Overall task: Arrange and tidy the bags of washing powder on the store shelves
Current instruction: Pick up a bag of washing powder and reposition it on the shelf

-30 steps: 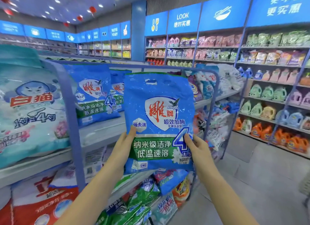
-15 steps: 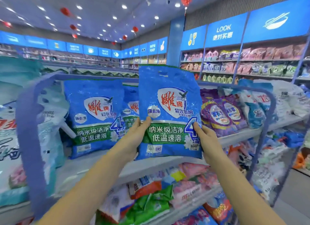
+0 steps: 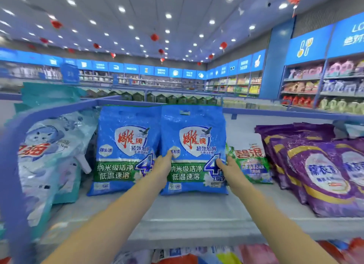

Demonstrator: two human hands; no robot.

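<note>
A blue washing powder bag (image 3: pixel 194 137) stands upright on the grey shelf (image 3: pixel 187 216), right beside a matching blue bag (image 3: pixel 126 149) on its left. My left hand (image 3: pixel 162 170) grips its left edge with the thumb across the front. My right hand (image 3: pixel 229 170) grips its right edge the same way. Both forearms reach in from below over the shelf's front.
Pale teal cat-logo bags (image 3: pixel 49 159) lean at the left by a blue frame post (image 3: pixel 11 181). A green-and-white bag (image 3: pixel 250 161) stands behind my right hand, and purple bags (image 3: pixel 319 169) fill the right. More bags lie on the shelf below (image 3: pixel 197 256).
The held blue bag went from in front of the shelf into it and now stands upright beside the matching bag. The view swung left and up to face the shelf.
</note>
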